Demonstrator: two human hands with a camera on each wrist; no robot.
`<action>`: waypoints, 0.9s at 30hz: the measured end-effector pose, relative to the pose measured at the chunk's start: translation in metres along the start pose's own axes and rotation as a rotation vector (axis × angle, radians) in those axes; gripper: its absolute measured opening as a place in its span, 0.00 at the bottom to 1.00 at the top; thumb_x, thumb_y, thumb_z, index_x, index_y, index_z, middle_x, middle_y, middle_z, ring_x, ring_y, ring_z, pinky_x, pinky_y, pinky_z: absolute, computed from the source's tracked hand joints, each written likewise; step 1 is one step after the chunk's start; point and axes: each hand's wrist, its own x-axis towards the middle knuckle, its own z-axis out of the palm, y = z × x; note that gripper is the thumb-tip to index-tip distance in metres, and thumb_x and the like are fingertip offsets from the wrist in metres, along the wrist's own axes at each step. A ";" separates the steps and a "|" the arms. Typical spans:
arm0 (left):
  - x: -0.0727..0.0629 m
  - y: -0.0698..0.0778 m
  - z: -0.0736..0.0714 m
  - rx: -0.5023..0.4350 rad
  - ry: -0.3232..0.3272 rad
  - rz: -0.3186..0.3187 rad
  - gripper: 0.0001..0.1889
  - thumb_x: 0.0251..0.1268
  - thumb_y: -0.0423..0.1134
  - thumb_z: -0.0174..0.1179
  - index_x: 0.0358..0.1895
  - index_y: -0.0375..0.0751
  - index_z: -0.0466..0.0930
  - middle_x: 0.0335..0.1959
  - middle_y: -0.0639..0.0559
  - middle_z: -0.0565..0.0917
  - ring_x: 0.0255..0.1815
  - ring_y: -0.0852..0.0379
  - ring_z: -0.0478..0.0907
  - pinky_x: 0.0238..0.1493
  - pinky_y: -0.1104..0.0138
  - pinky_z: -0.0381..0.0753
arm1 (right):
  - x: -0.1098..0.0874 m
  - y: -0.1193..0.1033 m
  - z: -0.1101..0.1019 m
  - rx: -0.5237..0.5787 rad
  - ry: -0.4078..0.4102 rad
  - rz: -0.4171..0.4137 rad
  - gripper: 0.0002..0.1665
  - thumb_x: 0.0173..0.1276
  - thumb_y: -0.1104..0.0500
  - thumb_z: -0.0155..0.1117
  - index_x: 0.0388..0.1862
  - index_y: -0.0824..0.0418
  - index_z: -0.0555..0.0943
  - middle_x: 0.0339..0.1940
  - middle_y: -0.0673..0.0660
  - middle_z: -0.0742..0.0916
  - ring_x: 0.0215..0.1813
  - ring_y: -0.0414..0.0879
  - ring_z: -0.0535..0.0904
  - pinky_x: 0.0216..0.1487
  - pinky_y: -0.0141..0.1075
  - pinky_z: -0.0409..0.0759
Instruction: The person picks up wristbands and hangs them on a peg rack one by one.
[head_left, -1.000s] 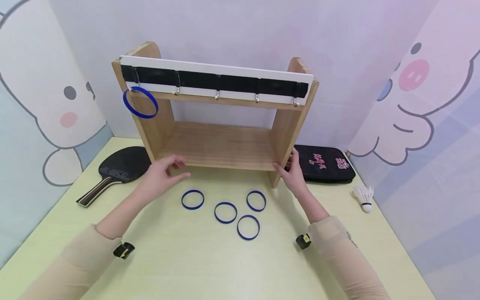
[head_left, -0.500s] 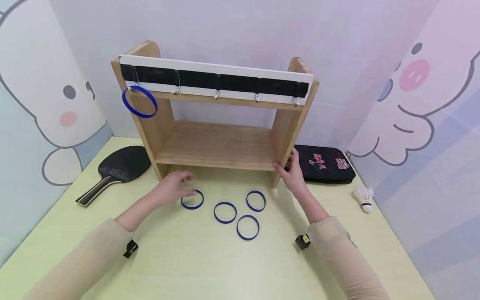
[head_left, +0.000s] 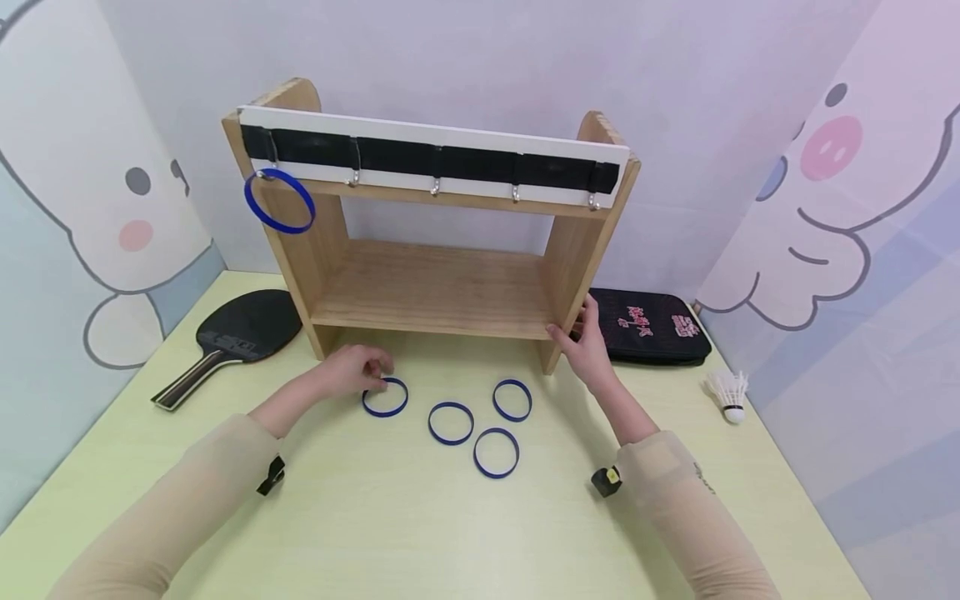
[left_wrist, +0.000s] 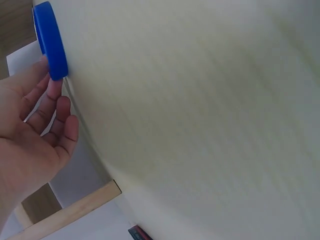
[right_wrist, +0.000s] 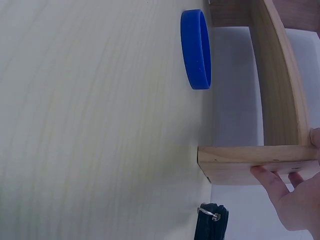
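Observation:
My left hand (head_left: 352, 372) is at the leftmost blue wristband (head_left: 386, 414) on the table; in the left wrist view thumb and fingertips pinch this wristband's edge (left_wrist: 52, 45). With its thumb on the front, my right hand (head_left: 588, 354) grips the lower right side of the wooden rack (head_left: 442, 292). Another blue wristband (head_left: 288, 229) hangs from the leftmost hook of the white rail (head_left: 450, 134) across the rack's top. Three more lie flat in front of the rack: a middle wristband (head_left: 450, 443), an upper right wristband (head_left: 512, 419) and a lower right wristband (head_left: 492, 476).
A black table tennis bat (head_left: 251, 329) lies left of the rack. At its right are a black zipped case (head_left: 652, 329) and a white shuttlecock (head_left: 727, 393). Several metal hooks, such as the centre hook (head_left: 435, 187), line the rail. Printed walls stand behind and beside the table.
My left hand has moved right and down from the rack's lower left to the leftmost wristband, and its fingers have closed at the edge. The right hand stays on the rack.

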 end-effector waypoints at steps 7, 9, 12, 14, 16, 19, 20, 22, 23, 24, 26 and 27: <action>0.003 -0.003 0.002 0.042 0.022 0.032 0.03 0.55 0.33 0.66 0.31 0.43 0.82 0.24 0.57 0.78 0.27 0.60 0.71 0.32 0.68 0.72 | 0.000 0.000 0.000 0.002 0.000 0.008 0.45 0.67 0.53 0.61 0.73 0.39 0.45 0.67 0.64 0.64 0.63 0.62 0.68 0.53 0.60 0.75; 0.003 -0.004 0.002 0.036 0.021 0.033 0.03 0.55 0.34 0.67 0.30 0.44 0.82 0.24 0.57 0.79 0.27 0.60 0.71 0.32 0.68 0.72 | 0.000 -0.001 0.000 0.002 0.002 0.010 0.45 0.67 0.53 0.61 0.73 0.39 0.45 0.67 0.64 0.64 0.63 0.62 0.68 0.53 0.60 0.75; 0.003 -0.004 0.003 0.010 0.014 0.029 0.03 0.55 0.34 0.67 0.30 0.44 0.82 0.24 0.58 0.79 0.28 0.61 0.72 0.32 0.69 0.73 | -0.001 -0.001 0.001 0.004 0.007 0.009 0.45 0.67 0.53 0.62 0.73 0.40 0.45 0.67 0.64 0.64 0.62 0.62 0.68 0.53 0.60 0.75; 0.003 -0.004 0.002 -0.017 0.007 0.028 0.03 0.55 0.34 0.67 0.30 0.44 0.82 0.25 0.57 0.80 0.28 0.60 0.73 0.32 0.69 0.74 | -0.002 -0.001 0.001 0.005 0.008 0.005 0.45 0.67 0.53 0.62 0.73 0.41 0.45 0.67 0.65 0.64 0.62 0.63 0.68 0.53 0.60 0.75; 0.002 -0.004 0.001 -0.050 0.001 0.028 0.03 0.55 0.35 0.67 0.30 0.43 0.82 0.25 0.57 0.80 0.28 0.60 0.73 0.32 0.69 0.75 | -0.002 -0.002 0.001 0.007 0.010 0.004 0.45 0.67 0.54 0.62 0.73 0.42 0.46 0.67 0.65 0.64 0.62 0.64 0.69 0.53 0.60 0.75; 0.002 -0.003 -0.003 -0.097 -0.007 0.034 0.02 0.57 0.35 0.66 0.31 0.41 0.83 0.27 0.56 0.82 0.30 0.59 0.75 0.34 0.68 0.77 | -0.002 -0.002 0.001 0.006 0.008 0.008 0.45 0.67 0.54 0.62 0.73 0.42 0.46 0.67 0.65 0.64 0.62 0.64 0.68 0.53 0.60 0.75; 0.002 -0.003 -0.004 -0.109 -0.007 0.039 0.02 0.57 0.35 0.66 0.32 0.41 0.83 0.28 0.56 0.82 0.30 0.59 0.76 0.34 0.68 0.77 | -0.002 -0.002 0.000 0.006 0.008 0.010 0.45 0.67 0.54 0.62 0.73 0.41 0.46 0.67 0.64 0.64 0.62 0.63 0.68 0.53 0.60 0.75; 0.001 -0.003 -0.007 -0.129 -0.006 0.044 0.03 0.58 0.34 0.65 0.33 0.40 0.83 0.29 0.55 0.83 0.31 0.59 0.77 0.36 0.67 0.78 | -0.002 -0.002 0.000 0.006 0.003 0.013 0.45 0.67 0.53 0.61 0.73 0.40 0.45 0.67 0.64 0.64 0.62 0.63 0.68 0.53 0.60 0.75; 0.001 -0.002 -0.008 -0.136 -0.004 0.045 0.03 0.58 0.34 0.65 0.34 0.40 0.83 0.30 0.54 0.84 0.32 0.59 0.77 0.36 0.67 0.78 | -0.002 -0.002 0.000 0.006 0.001 0.013 0.45 0.67 0.53 0.61 0.73 0.40 0.45 0.68 0.64 0.64 0.62 0.62 0.68 0.53 0.60 0.75; 0.000 -0.002 -0.010 -0.142 -0.001 0.047 0.03 0.59 0.34 0.65 0.35 0.39 0.83 0.31 0.53 0.84 0.33 0.59 0.78 0.37 0.67 0.78 | -0.002 -0.002 0.000 0.006 -0.001 0.012 0.45 0.67 0.53 0.61 0.73 0.40 0.45 0.68 0.64 0.64 0.62 0.62 0.68 0.53 0.60 0.75; 0.000 -0.001 -0.013 -0.141 0.010 0.051 0.03 0.59 0.34 0.65 0.35 0.40 0.83 0.32 0.53 0.85 0.33 0.59 0.78 0.36 0.67 0.78 | -0.001 -0.002 0.000 0.009 -0.003 0.010 0.45 0.67 0.53 0.61 0.73 0.40 0.45 0.68 0.64 0.64 0.63 0.62 0.68 0.53 0.60 0.75; -0.001 0.000 -0.015 -0.140 0.016 0.051 0.04 0.59 0.34 0.65 0.36 0.40 0.83 0.32 0.53 0.85 0.34 0.59 0.78 0.36 0.67 0.79 | -0.001 -0.002 0.000 0.010 -0.003 0.009 0.45 0.67 0.53 0.61 0.73 0.40 0.45 0.68 0.64 0.64 0.63 0.62 0.68 0.53 0.60 0.75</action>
